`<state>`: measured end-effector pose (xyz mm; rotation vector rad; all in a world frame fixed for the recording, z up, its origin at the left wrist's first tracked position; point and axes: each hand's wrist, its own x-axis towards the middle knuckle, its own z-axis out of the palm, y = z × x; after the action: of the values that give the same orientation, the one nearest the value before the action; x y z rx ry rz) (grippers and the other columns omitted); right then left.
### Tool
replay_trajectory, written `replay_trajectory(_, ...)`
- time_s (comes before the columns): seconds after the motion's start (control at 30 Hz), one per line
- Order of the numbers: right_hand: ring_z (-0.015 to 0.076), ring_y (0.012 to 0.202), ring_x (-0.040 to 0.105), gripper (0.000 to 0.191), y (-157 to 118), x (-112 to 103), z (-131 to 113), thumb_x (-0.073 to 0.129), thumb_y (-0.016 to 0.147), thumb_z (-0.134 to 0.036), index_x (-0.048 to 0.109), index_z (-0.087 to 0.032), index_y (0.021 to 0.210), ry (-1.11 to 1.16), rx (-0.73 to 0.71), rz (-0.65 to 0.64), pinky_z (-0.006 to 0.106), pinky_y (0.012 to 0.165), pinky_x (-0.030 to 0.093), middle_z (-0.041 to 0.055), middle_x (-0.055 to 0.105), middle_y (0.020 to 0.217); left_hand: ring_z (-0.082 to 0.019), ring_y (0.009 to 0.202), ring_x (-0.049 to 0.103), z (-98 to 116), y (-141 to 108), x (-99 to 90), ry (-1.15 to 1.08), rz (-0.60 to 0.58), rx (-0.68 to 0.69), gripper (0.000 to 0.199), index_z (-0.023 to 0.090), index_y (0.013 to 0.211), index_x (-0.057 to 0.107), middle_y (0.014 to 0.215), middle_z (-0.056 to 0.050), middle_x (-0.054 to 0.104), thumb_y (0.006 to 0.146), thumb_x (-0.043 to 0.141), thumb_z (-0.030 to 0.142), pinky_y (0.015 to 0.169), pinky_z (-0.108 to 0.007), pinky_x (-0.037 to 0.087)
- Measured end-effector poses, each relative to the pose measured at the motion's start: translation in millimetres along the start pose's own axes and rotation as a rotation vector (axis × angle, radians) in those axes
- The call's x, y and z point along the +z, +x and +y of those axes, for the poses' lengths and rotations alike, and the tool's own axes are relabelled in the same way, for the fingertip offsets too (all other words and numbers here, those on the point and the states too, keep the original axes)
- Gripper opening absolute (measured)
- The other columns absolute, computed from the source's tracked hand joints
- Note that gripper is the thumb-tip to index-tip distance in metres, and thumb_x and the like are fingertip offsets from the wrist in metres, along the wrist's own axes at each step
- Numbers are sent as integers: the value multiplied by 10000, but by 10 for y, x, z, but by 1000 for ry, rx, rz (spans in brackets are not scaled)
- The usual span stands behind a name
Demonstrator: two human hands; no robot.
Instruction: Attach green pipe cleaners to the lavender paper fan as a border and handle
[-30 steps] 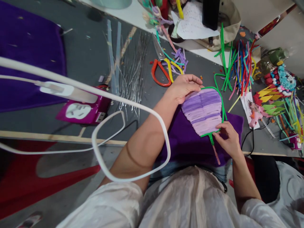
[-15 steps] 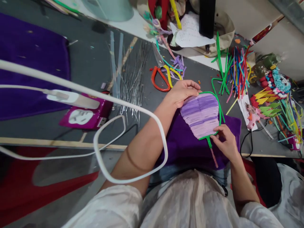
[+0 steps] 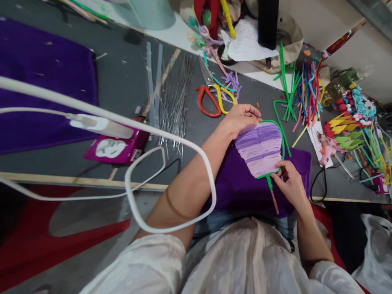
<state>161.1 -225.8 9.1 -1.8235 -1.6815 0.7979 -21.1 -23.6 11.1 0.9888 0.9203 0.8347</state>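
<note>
- The left hand (image 3: 244, 119) pinches the upper left edge of a fan-shaped panel of lilac and purple fuzzy strips (image 3: 260, 147); its grip is closed on that edge, thumb and fingers together.
- The right hand (image 3: 289, 181) has its grip closed on the panel's lower right corner, thumb and forefinger at the green edging.
- The panel lies between the hands, above a dark purple cloth (image 3: 241, 183) at the near edge of the grey worktop (image 3: 196, 134).
- A bright green fuzzy strip (image 3: 281, 131) runs along the panel's top and right side, with a bent length standing off to the right.
- A thin stem (image 3: 274, 201), green-wrapped at the top and pinkish below, points down from the panel's base.
- Beyond the left hand are scissors (image 3: 209, 81) with 1 red-orange loop and 1 yellow loop, beside short purple offcuts (image 3: 235, 83).
- Left of the scissors lie loose silver wires (image 3: 176, 102) and 2 translucent flat strips (image 3: 159, 75).
- Beyond the panel, to the right, are green fuzzy stems (image 3: 287, 94) next to a multicoloured bundle of stems (image 3: 310, 92).
- A pink glue gun (image 3: 327, 154) lies to the right of the panel.
- A white cable (image 3: 171, 136) loops across the view, passing over the left forearm in sight.
</note>
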Motion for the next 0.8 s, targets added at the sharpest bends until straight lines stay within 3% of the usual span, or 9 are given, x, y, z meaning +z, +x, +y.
replay_trajectory(0.4, 125, 611, 498, 234, -18, 21, -38, 603, 859, -262, 521, -226, 1076, -18, 3, 3, 257, 606, 424, -32, 512, 757, -95, 583, 589, -14, 0, 47, -7, 33, 2, 231, 119, 769, 621, 617, 6, 633, 597, 625, -35, 564, -198, 428)
replay_trajectory(0.8, 138, 618, 539, 228, -112, 238, -107, 598, 885, -315, 559, -199, 1078, 13, -64, 65, 266, 652, 469, -11, 571, 756, -115, 684, 620, -205, 94, 78, 200, -22, 253, 192, 135, 774, 637, 715, -10, 672, 601, 631, 52, 629, -218, 446)
